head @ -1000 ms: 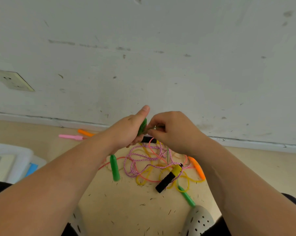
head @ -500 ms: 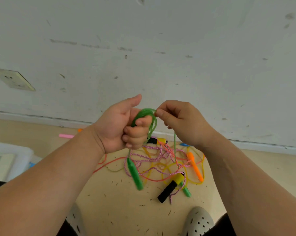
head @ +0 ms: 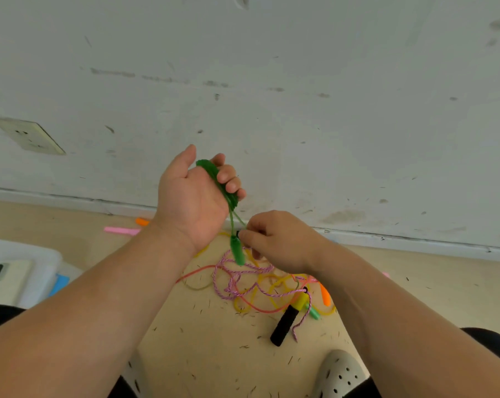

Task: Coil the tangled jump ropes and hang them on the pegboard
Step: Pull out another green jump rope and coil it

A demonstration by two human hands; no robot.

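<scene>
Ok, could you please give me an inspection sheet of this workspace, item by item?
Surface: beige floor, strewn with small dark bits.
Job's things: green rope partly coiled on the left hand, its green handle dangling; a tangle of pink, yellow and red ropes on the floor with a black-and-yellow handle; pegboard not in view.
Clutter: white bin at left; grey perforated shoe.
Hands: left hand grips the coiled green rope; right hand pinches its strand.
Cables: nothing seen.
Surroundings: scuffed white wall, wall socket.
</scene>
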